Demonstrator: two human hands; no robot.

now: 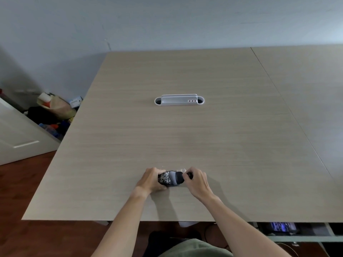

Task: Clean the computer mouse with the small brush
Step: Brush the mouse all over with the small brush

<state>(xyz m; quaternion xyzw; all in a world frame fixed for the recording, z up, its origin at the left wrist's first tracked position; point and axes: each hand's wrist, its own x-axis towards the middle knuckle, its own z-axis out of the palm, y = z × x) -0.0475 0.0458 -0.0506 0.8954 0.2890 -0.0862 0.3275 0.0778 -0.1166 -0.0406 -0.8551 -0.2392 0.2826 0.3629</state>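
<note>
A dark computer mouse point(171, 178) with a black-and-white speckled back end and a grey middle rests on the wooden table point(185, 136) near its front edge. My left hand point(151, 179) grips the mouse from the left side. My right hand point(197, 180) is closed around a small dark brush handle point(189, 175), and pale bristles show at the mouse's far right end. Most of the brush is hidden in my fist.
A white cable port cover point(179, 100) is set into the table's middle. A second table point(306, 89) joins on the right. Bags and clutter point(53, 112) lie on the floor at the left, beside a white door point(20, 138).
</note>
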